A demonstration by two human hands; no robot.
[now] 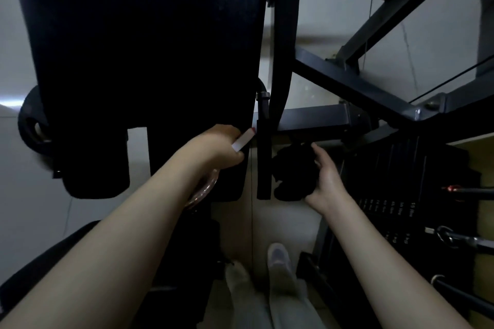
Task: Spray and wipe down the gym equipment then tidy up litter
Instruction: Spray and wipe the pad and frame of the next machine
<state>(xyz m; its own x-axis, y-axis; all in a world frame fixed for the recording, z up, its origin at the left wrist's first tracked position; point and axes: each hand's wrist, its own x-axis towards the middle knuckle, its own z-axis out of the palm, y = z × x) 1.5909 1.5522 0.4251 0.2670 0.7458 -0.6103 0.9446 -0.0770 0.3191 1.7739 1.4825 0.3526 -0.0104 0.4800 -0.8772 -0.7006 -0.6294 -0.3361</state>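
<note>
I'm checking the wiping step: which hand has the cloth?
The right hand, which holds the black cloth. The left hand grips the spray bottle with the white, red-tipped nozzle instead.

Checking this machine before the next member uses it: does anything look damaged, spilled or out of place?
Nothing stands out. The left hand grips the spray bottle, the right hand holds a dark cloth beside the machine's upright bar, and the pale floor shows no spill. Dim light could hide small damage.
</note>
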